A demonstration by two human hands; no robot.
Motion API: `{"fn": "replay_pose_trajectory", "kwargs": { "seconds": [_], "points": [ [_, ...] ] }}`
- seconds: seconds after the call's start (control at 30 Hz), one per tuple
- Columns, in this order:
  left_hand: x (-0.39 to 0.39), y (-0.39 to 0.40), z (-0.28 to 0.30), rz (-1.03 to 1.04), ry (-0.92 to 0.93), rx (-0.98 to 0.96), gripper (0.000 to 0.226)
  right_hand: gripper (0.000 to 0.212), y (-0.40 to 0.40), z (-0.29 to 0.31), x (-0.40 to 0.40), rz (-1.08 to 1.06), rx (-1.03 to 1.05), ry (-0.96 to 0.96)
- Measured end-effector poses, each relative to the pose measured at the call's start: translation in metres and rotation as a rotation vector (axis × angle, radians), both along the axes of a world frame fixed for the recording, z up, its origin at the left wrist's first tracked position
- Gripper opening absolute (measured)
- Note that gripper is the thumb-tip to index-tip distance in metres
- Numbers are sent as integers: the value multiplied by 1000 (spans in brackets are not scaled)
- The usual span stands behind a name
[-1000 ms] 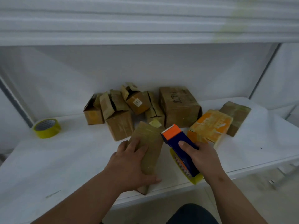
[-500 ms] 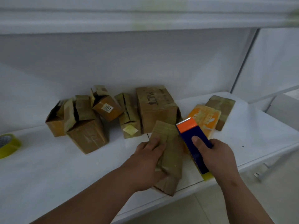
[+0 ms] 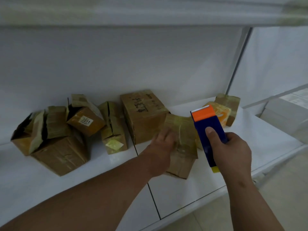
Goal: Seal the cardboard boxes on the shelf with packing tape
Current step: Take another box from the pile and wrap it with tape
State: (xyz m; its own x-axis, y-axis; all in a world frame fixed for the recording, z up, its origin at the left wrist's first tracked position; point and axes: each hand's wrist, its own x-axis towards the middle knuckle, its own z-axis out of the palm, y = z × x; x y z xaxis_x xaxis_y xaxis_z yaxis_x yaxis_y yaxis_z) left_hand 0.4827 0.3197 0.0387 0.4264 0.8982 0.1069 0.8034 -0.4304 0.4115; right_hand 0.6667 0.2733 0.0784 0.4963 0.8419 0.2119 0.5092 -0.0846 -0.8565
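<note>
Mostly bare shelf [image 3: 250, 147] front edge

**Dim, soft light with motion blur**

The scene is dim and evenly lit, with a cool grey cast over the white shelf board [image 3: 191, 194]. Shadows are faint and diffuse beneath the brown cardboard boxes [image 3: 143, 117]. The left hand [image 3: 162, 147] is smeared by motion. Straight lines bow towards the edges, and the corners look soft.

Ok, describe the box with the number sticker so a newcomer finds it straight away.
Start at the white shelf and look at the cluster of boxes at its left end. The stickered box sits tilted atop them, flaps open. It alone carries a white label reading 7211.
</note>
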Motion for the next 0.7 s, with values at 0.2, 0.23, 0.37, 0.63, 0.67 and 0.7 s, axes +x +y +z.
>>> {"fn": "replay_pose_trajectory", "kwargs": {
  "seconds": [0.2, 0.23, 0.37, 0.63, 0.67, 0.7],
  "points": [
    [-40, 28, 12, 215, -17, 26, 77, 43, 19, 8, -6, 42, -91, -202],
    [-45, 34, 13, 259, 43, -8, 79, 44, 22, 10, -8, 49, -106, -233],
    [-55, 57, 13, 343, 237, -14, 81, 45, 32, 16, -18, 67, -118, -382],
    [-62, 97, 8, 328, 359, -14, 92, 44, 45, 18, -26, 118, -140, -474],
    [-63, 100, 6, 317, 371, -18, 90, 44, 45, 18, -26, 122, -143, -480],
    [-66, 103, 4, 301, 383, 10, 87, 44, 46, 17, -25, 123, -143, -484]
  ]
}}
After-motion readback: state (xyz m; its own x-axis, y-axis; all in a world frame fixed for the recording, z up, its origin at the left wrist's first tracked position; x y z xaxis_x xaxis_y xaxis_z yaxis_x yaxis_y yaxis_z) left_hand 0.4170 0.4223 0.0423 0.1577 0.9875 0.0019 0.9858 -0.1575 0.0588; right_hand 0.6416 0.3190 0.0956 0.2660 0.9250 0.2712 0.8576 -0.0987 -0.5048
